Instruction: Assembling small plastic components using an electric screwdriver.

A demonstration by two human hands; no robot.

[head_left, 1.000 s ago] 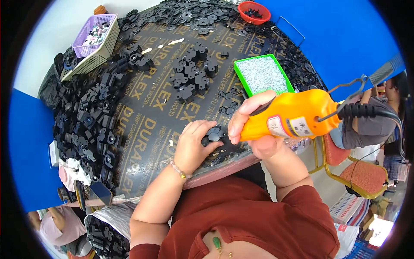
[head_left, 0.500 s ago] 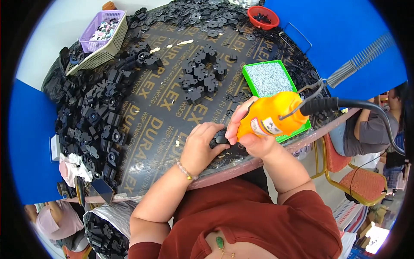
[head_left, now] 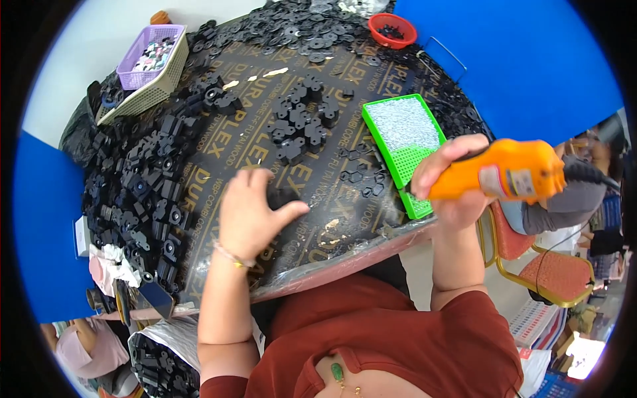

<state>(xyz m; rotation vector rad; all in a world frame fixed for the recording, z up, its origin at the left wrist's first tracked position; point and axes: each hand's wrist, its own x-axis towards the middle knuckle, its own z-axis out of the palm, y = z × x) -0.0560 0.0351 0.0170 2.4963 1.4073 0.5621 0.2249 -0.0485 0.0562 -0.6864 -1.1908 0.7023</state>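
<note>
Grasped in right hand [head_left: 441, 166]: orange plastic barrel-shaped electric driver [head_left: 507, 159], front end over green perforated plastic tray [head_left: 415, 159] | likely stiff, fairly heavy; hold mid-barrel | left hand [head_left: 247, 211]: unclenched, beside blurred black part [head_left: 282, 197]

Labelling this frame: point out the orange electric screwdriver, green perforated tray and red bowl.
Orange electric screwdriver [head_left: 501, 171]: head view, middle of its body.
Green perforated tray [head_left: 406, 164]: head view, bare part of its perforated floor.
Red bowl [head_left: 393, 44]: head view, outer wall on the wearer's side.
</note>
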